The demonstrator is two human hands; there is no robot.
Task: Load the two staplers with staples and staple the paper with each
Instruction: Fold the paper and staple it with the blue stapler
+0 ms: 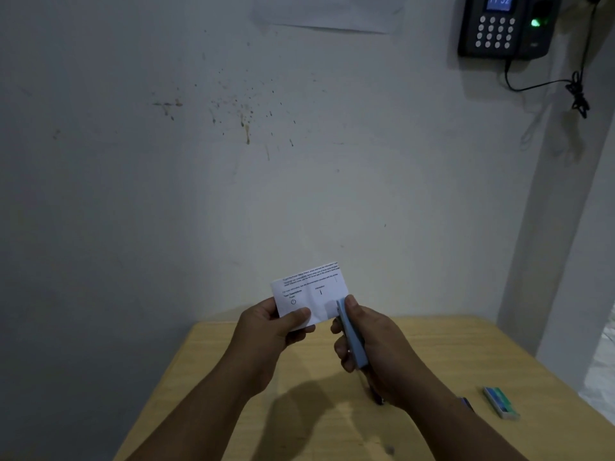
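Fingers of the right hand [369,341] are wrapped round a blue stapler [352,337], its nose touching the right edge of the folded paper [309,294], which the left hand [266,331] pinches between thumb and fingers above the tabletop [432,354]. This looks like stapling with one stapler; whether a staple is in yet cannot be told. A dark object, perhaps the second stapler [376,395], lies half hidden under the right wrist, near a staple box [501,402].

Stapler [352,337] on paper [309,291] corner
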